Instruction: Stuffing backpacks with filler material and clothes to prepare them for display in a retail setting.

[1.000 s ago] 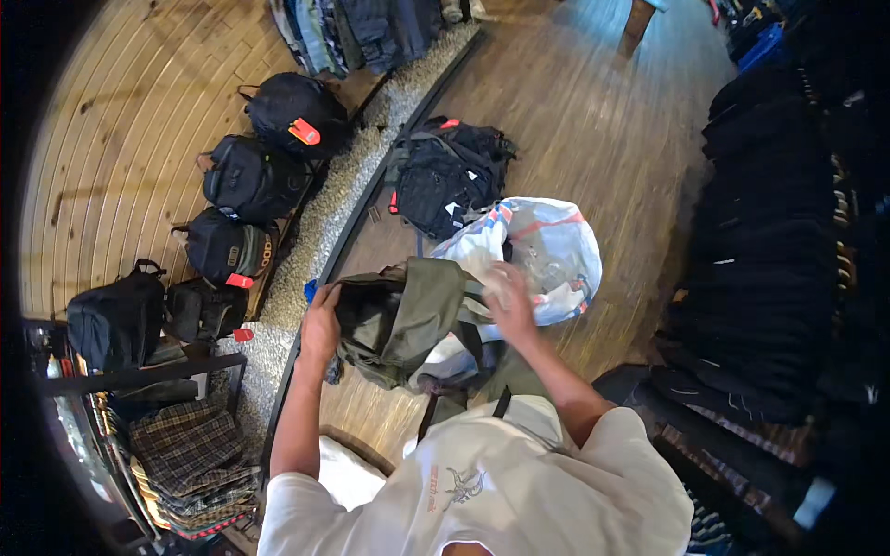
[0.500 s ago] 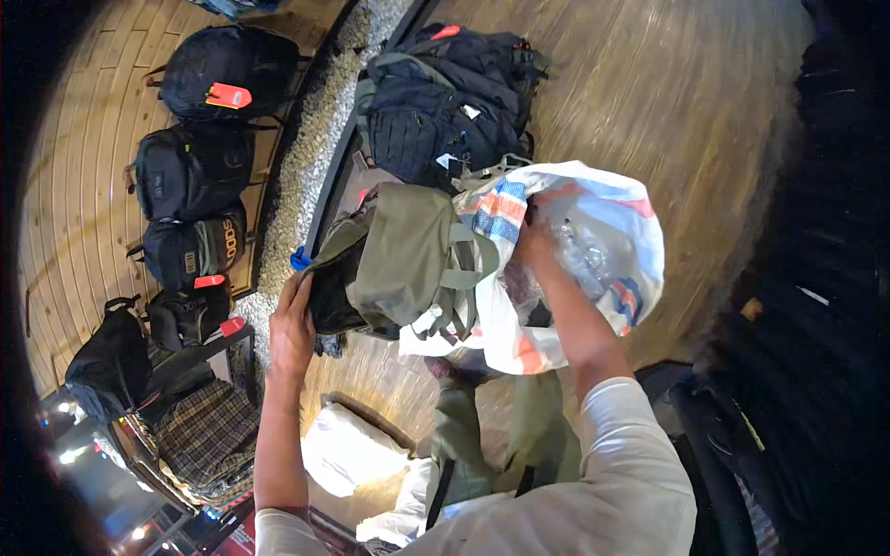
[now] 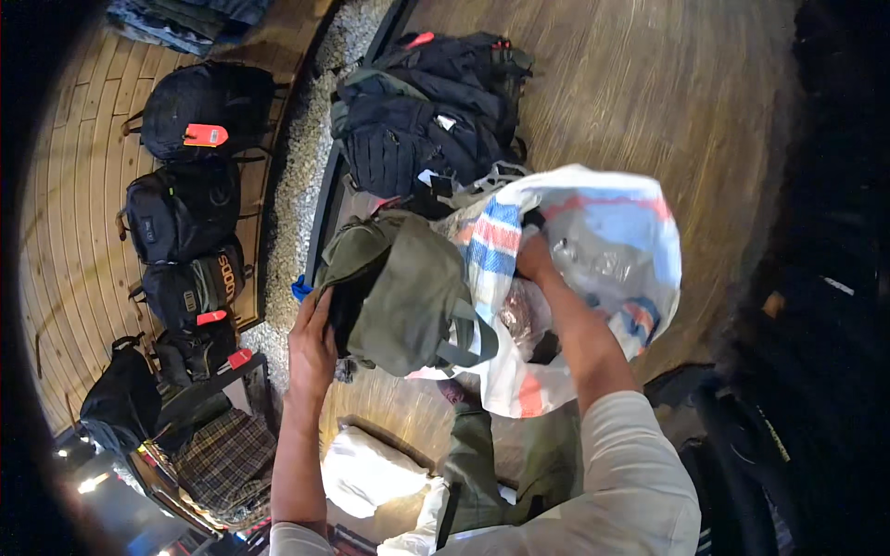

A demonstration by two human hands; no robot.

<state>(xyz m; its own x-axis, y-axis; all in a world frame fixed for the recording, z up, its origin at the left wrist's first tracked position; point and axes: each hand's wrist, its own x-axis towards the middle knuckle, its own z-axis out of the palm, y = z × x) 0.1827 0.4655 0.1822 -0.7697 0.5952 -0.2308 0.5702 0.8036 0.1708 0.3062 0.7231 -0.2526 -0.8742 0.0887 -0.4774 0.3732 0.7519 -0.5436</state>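
An olive-green backpack (image 3: 408, 287) lies in front of me with its dark opening toward the left. My left hand (image 3: 311, 345) grips the edge of that opening. Against the backpack's right side stands a large white woven plastic sack (image 3: 649, 236) with blue and orange-red stripes, its mouth wide. My right hand (image 3: 536, 257) reaches down inside the sack near its left wall. Its fingers are mostly hidden there, so what they hold does not show. Clear plastic wrapping (image 3: 593, 264) and a brownish plastic-wrapped item (image 3: 519, 315) lie in the sack.
Dark backpacks (image 3: 426, 120) are piled beyond the olive one. Several black bags with red tags (image 3: 206, 135) line a wooden platform at left, past a pebble strip (image 3: 311, 139). Folded plaid cloth (image 3: 222, 454) and a white bag (image 3: 371, 468) lie nearer me. Dark garments (image 3: 816, 371) fill the right.
The view has shifted slightly. The olive backpack's opening flap now stands more upright at my left hand. My right hand stays inside the sack, whose mouth has tilted a little.
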